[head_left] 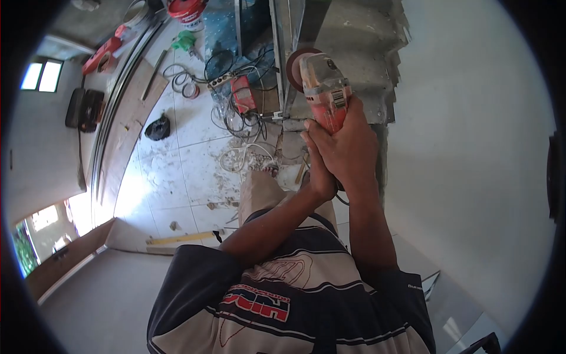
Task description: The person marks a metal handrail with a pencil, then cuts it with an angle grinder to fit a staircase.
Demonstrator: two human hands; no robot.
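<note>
Both hands are on a red and grey angle grinder (325, 88), its body dusty and worn. My right hand (352, 144) wraps around the red body from the right side. Beneath and beside it, my left hand (319, 168) is closed around the rear of the tool, which the hands mostly hide. The grinder's round reddish-brown disc (296, 69) points away from me, at the edge of an upright metal frame (278, 56). In this view the disc overlaps the frame's right post.
Rough concrete steps (359, 35) rise ahead beside a white wall (460, 130). Left of the frame lie a red machine (243, 94), tangled cables (221, 65) and a power strip (220, 80). A black bag (157, 127) and a yellow level-like bar (180, 238) rest on dusty tiles.
</note>
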